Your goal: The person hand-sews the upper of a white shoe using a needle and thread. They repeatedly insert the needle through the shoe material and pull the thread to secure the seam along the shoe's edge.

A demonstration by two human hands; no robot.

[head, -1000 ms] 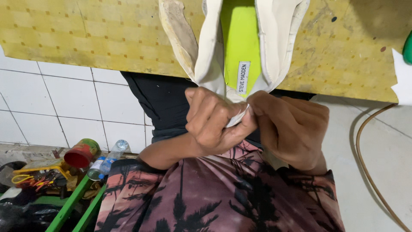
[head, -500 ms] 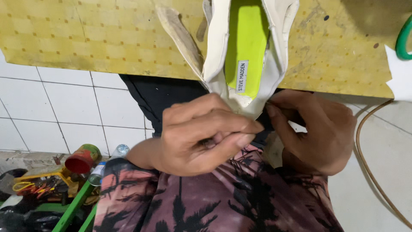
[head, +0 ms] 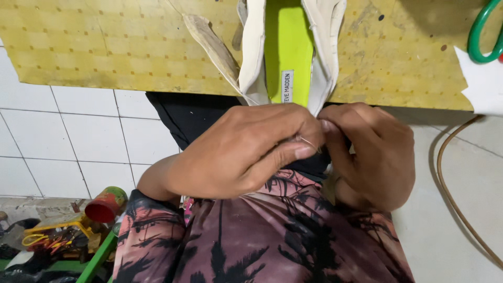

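Note:
A white shoe [head: 254,57] with a lime-green insole [head: 288,47] lies on the yellow dotted board [head: 105,47], its heel hanging over the near edge. My left hand [head: 246,152] comes in from the lower left with its fingers closed over the heel, thumb and forefinger pinched. My right hand [head: 372,157] pinches the heel's right edge, fingertips touching my left. A thin needle or thread [head: 306,141] shows between them; I cannot tell which hand holds it. A loose beige strip [head: 212,47] sticks out from the shoe's left side. The heel itself is hidden.
A green scissor handle [head: 484,31] and white paper [head: 484,84] lie at the board's right end. A brown cable [head: 456,199] curves over the floor on the right. At lower left are a red and green can [head: 105,204], yellow tools [head: 52,236] and a green bar [head: 97,257].
My left hand has rolled over the heel and now covers it. My right hand has shifted right, to the heel's edge. The shoe sits more to the right in view.

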